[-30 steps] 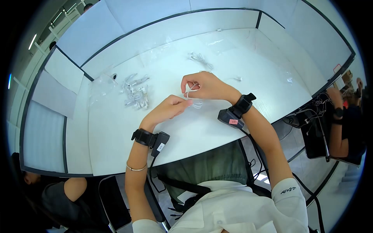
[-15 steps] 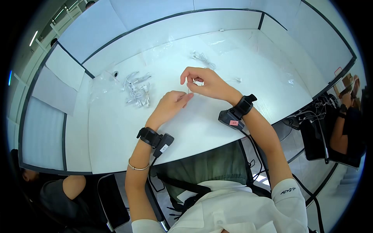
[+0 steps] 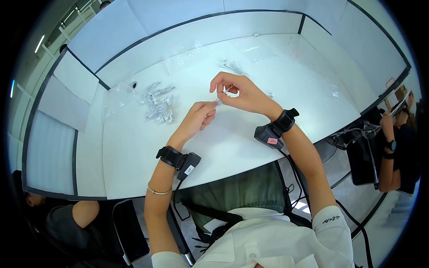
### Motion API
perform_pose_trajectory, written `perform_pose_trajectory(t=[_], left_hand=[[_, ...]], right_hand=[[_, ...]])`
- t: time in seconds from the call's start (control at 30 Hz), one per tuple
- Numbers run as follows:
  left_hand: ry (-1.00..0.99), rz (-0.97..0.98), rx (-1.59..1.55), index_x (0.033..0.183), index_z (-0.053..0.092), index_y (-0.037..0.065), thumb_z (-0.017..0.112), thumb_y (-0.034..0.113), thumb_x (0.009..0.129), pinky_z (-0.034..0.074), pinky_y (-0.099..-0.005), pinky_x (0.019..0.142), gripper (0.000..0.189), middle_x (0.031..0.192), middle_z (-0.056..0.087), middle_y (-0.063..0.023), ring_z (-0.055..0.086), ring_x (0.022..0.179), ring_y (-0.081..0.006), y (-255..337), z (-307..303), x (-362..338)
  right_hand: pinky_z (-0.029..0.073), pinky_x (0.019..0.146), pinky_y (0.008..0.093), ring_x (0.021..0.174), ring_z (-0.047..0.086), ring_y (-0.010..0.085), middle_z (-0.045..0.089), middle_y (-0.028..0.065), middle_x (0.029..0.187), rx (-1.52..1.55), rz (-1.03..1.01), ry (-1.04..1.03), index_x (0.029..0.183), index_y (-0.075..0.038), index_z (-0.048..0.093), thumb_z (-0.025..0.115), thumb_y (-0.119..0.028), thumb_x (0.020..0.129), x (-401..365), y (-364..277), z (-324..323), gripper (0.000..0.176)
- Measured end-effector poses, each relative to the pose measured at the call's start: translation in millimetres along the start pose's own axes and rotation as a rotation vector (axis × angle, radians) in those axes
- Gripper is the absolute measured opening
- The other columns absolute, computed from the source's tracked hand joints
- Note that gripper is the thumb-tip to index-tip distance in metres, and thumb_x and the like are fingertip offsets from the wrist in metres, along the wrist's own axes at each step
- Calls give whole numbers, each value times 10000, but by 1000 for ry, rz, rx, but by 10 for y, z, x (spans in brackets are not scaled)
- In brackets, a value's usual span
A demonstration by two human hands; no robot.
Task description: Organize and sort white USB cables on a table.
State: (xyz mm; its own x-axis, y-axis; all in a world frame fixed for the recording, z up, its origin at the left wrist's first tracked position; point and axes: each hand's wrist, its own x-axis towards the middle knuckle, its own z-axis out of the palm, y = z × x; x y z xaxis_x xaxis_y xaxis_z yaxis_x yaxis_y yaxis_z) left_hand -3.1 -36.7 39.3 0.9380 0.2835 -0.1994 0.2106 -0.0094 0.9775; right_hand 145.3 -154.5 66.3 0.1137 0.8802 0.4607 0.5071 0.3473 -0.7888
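Observation:
Over the middle of the white table, my left hand (image 3: 197, 118) has its fingers closed on a small whitish piece (image 3: 218, 102) at its fingertips. My right hand (image 3: 241, 93) is just right of it, thumb and fingers pinched round a thin white cable (image 3: 228, 90). The two hands nearly touch, and the far end of the cable is hidden by my fingers. A pile of white cables (image 3: 159, 103) lies to the left of my hands. Beyond my right hand lies a coiled white cable bundle (image 3: 232, 66).
Clear plastic bags (image 3: 117, 99) lie at the table's left, with more plastic at the back. Low partition walls (image 3: 214, 22) enclose the table. A small white piece (image 3: 270, 94) is right of my right hand. Other people sit at lower left and far right, one handling cables.
My left fingers have curled in and a small whitish piece now shows at their tips. My right hand has shifted slightly right. The person at the far right has raised a hand with white cables.

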Motion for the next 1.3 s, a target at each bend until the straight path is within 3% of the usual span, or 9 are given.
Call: perform_pose_trajectory(t=[0.2, 0.3, 0.6, 0.8, 0.9, 1.07, 1.23, 1.3], left_hand=[[94, 10, -147, 648, 328, 150, 428, 305, 903, 133, -217, 380, 315, 521, 253, 72, 171, 415, -29, 44, 28, -2], [95, 45, -240, 657, 353, 144, 441, 370, 918, 142, -215, 370, 357, 520, 267, 66, 173, 406, -35, 28, 5, 1], [188, 95, -383, 626, 321, 161, 431, 451, 923, 132, -221, 377, 429, 501, 216, 80, 153, 407, -39, 20, 12, 14], [335, 133, -322, 602, 317, 161, 499, 433, 901, 135, -219, 378, 443, 491, 222, 83, 165, 402, -35, 60, 14, -2], [398, 179, -308, 604, 315, 158, 497, 419, 904, 127, -216, 374, 438, 488, 231, 78, 172, 402, -30, 100, -7, -15], [413, 268, -313, 609, 305, 154, 471, 404, 919, 118, -215, 374, 432, 490, 227, 75, 169, 402, -30, 85, -90, -29], [395, 271, -205, 611, 309, 143, 453, 401, 930, 127, -212, 379, 435, 489, 238, 71, 175, 406, -30, 107, -4, -43], [382, 296, -114, 606, 327, 139, 457, 420, 925, 141, -202, 385, 444, 500, 256, 73, 186, 418, -26, 97, 35, -55]], right_hand=[[312, 567, 206, 638, 427, 46, 512, -51, 679, -42, -13, -59, 883, -102, 573, 538, -39, 776, -5, 30, 30, 128], [338, 566, 214, 623, 429, 65, 521, -38, 681, -113, -65, -35, 890, -110, 580, 539, -35, 766, -14, 19, 54, 150], [443, 555, 292, 650, 578, 193, 594, 20, 716, -443, -185, -16, 919, -141, 575, 544, -62, 755, -23, 16, 113, 185], [438, 523, 284, 605, 577, 176, 607, 2, 725, -495, -224, 9, 930, -139, 547, 609, -133, 795, -38, 105, 174, 148], [440, 524, 276, 606, 578, 166, 603, 11, 730, -477, -119, -10, 957, -131, 528, 606, -151, 816, -40, 63, 163, 162], [442, 595, 268, 632, 560, 148, 586, 40, 750, -192, 82, 26, 971, -84, 523, 533, -210, 884, -45, 53, 186, 154], [430, 671, 281, 704, 530, 152, 565, 57, 735, 213, 168, -31, 911, -27, 572, 356, -405, 943, -16, 168, 256, 437], [418, 669, 263, 707, 519, 128, 563, 55, 742, 238, 169, -34, 885, -12, 578, 394, -366, 940, -2, 235, 265, 403]])
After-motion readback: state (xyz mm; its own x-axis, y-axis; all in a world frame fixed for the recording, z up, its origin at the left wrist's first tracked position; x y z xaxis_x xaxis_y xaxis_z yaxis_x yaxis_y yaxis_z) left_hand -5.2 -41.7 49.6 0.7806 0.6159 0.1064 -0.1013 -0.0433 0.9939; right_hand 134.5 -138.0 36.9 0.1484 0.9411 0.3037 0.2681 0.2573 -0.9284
